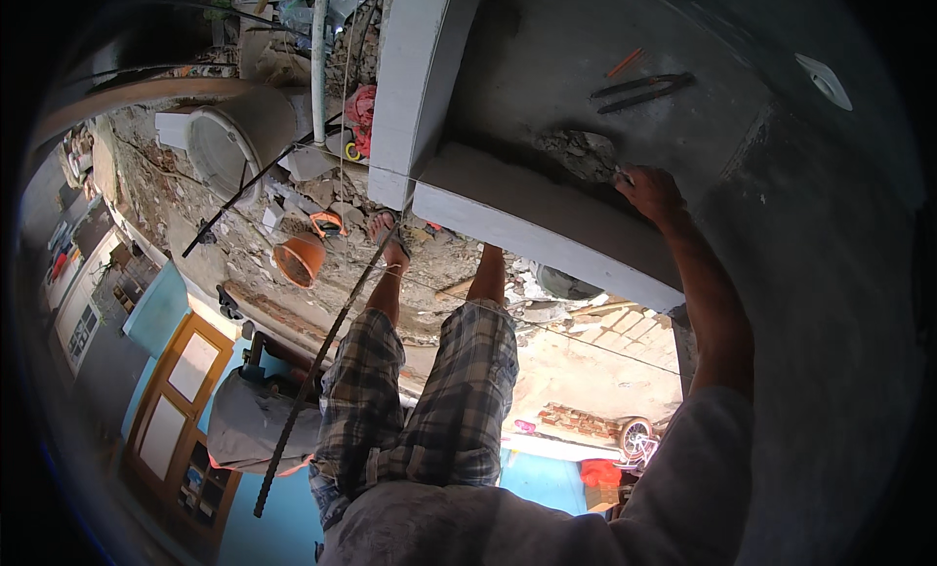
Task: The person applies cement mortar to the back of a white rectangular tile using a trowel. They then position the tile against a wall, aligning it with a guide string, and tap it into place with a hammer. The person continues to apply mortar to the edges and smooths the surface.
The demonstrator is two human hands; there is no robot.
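Observation:
My right hand (652, 192) is closed around the handle end of what looks like a trowel, over a grey recessed surface (527, 88). Rough grey mortar (576, 154) covers its blade, beside the inner side of the plastered ledge (547, 229). Farther in, dark long-handled pincers (642, 91) lie with their arms apart, near a thin orange stick (625, 62). My left hand is out of view.
A ribbed steel bar (327, 356) slants past my legs, and a thin string (586, 342) crosses below the ledge. Rubble, a large grey bucket (223, 141) and a small orange bucket (299, 260) are on the ground. A grey pillar (415, 78) rises left of the recess.

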